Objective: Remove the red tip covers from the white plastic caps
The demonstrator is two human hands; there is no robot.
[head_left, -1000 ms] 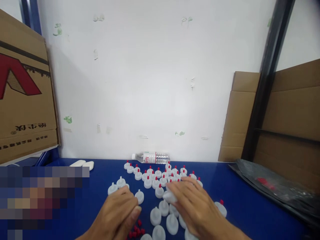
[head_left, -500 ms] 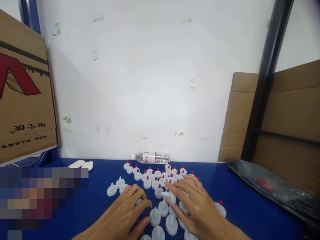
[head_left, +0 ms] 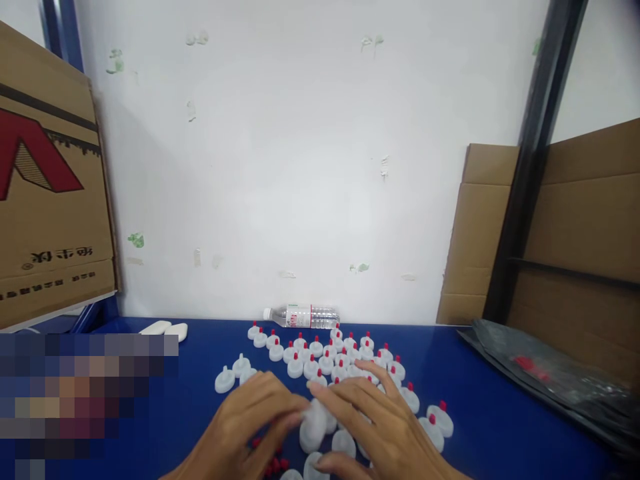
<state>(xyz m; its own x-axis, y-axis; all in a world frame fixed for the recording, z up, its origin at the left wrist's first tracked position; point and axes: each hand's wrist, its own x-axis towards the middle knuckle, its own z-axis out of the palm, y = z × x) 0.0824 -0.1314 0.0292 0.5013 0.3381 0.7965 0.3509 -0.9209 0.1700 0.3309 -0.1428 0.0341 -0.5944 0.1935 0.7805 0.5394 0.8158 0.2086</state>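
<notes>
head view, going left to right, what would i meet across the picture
Printed cardboard box → pair of white rounded objects → left hand → right hand → rightmost red-tipped white cap → dark plastic bag.

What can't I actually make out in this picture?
All in the head view:
Whether the left hand holds anything: blur where its fingertips meet a white lid.
How many other lids there are: the right hand covers some.
Full count of red pieces: the left hand may hide more.
The cardboard box's left part: cut off by the edge.
</notes>
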